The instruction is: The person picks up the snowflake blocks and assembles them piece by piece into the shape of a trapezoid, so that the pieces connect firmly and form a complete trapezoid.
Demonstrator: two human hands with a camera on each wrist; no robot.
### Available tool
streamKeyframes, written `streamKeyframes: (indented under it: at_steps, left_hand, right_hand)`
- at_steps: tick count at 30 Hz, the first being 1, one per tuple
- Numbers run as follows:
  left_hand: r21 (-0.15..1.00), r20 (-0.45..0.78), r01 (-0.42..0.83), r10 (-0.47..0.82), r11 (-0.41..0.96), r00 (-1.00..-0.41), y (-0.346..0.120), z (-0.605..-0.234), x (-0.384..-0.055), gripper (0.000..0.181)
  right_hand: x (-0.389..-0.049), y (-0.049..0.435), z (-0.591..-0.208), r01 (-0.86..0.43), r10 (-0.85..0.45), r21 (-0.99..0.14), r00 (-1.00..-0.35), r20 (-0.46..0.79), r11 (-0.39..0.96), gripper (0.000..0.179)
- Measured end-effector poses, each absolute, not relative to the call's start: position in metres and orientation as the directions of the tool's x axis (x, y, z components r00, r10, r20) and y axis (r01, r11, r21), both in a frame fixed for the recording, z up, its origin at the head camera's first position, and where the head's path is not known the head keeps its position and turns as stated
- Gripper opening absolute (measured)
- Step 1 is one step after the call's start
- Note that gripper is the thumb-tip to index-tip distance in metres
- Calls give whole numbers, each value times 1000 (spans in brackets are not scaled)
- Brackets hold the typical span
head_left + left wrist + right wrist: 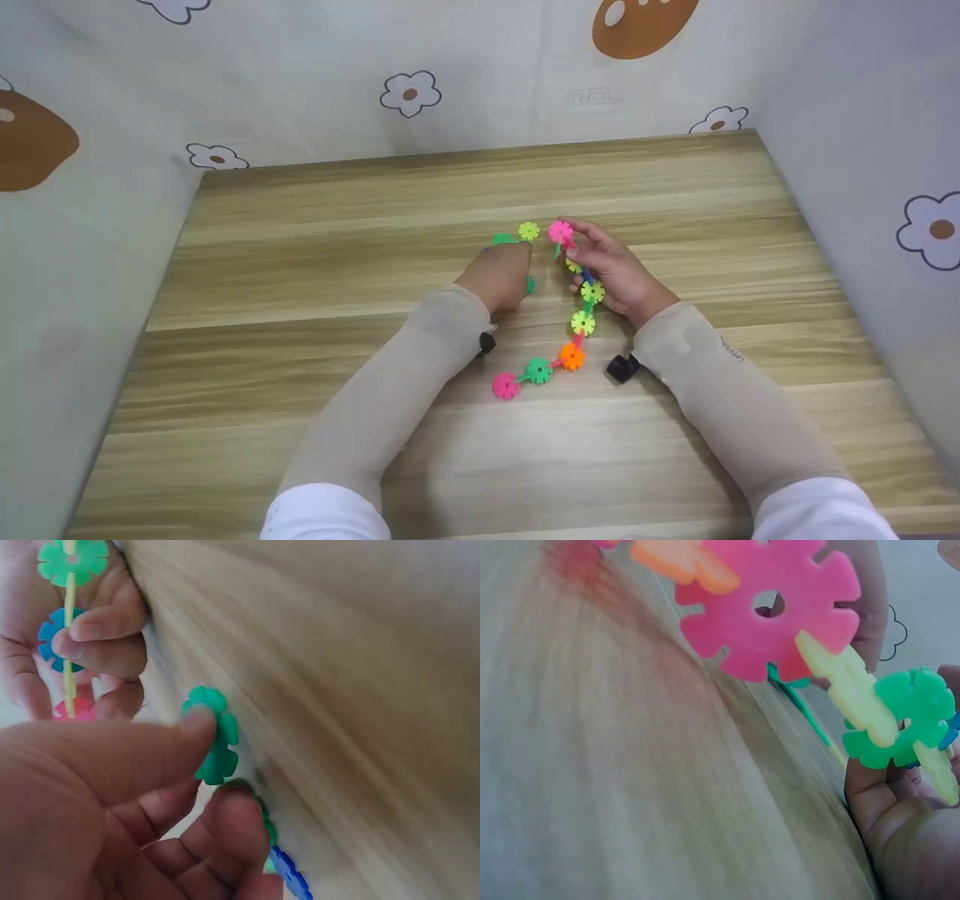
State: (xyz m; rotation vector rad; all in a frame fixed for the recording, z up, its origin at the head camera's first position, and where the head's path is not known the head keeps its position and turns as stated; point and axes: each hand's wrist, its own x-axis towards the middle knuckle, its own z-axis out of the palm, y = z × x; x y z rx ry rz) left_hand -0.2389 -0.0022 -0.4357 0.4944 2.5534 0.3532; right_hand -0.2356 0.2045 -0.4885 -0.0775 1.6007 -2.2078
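Observation:
A chain of notched plastic flower discs [583, 323], in pink, orange, green, yellow and blue, runs from my right hand [619, 277] toward the table's front. My right hand grips the chain near its far end, fingers curled about a blue disc [52, 637] in the left wrist view. To its left, my left hand [499, 274] pinches a green flower disc [217, 742] between thumb and fingers. The left hand's fingertips are partly hidden in the head view. Close by the chain's upper end is a pink disc [560, 231].
Just beyond the left hand lie a yellow disc [529, 230] and a green disc [502, 238]. A dark blue disc [290, 874] shows below the left fingers. The wooden table [285, 375] meets flower-printed walls [480, 82] at the back and sides.

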Motion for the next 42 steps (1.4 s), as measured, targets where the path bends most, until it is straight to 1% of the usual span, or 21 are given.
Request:
streamKeyframes:
  at_steps: [2, 4, 6, 10, 14, 17, 22, 30, 38, 42]
  left_hand:
    - [412, -430, 231, 411, 882, -804, -5, -436, -236, 28]
    - [511, -420, 166, 413, 844, -809, -8, -435, -232, 16]
    - [612, -393, 102, 414, 784, -821, -12, -435, -226, 9]
    - [783, -348, -15, 418, 621, -840, -16, -435, -215, 8]
    - [875, -326, -107, 411, 472, -851, -17, -439, -208, 8]
    - [907, -310, -146, 392, 394, -866, -17, -445, -206, 8]
    - [930, -283, -163, 360, 328, -889, -19, -452, -204, 10]
    - [954, -260, -181, 361, 239, -895, -21, -456, -204, 10]
    - [967, -233, -173, 370, 188, -899, -18, -461, -201, 11]
    - [969, -229, -174, 377, 175, -897, -16, -460, -201, 11]
  right_hand:
    - [-236, 205, -489, 283, -364, -927, -913, -182, -246, 57]
    - [-237, 206, -488, 274, -371, -932, -912, -175, -236, 61]
    - [-237, 206, -487, 268, -375, -935, -911, -169, -231, 63]
    - [-236, 206, -486, 255, -388, -936, -910, -148, -242, 60]
    - [-235, 206, -487, 233, -402, -934, -909, -110, -270, 56]
    - [-234, 207, -488, 223, -421, -930, -903, -84, -293, 51]
    - [-232, 205, -490, 220, -465, -925, -884, -55, -310, 48]
    - [-228, 202, -488, 216, -469, -933, -881, -60, -288, 47]
    - [-226, 198, -488, 210, -430, -949, -898, -93, -233, 49]
    - [-225, 198, -486, 203, -392, -958, -913, -110, -204, 45]
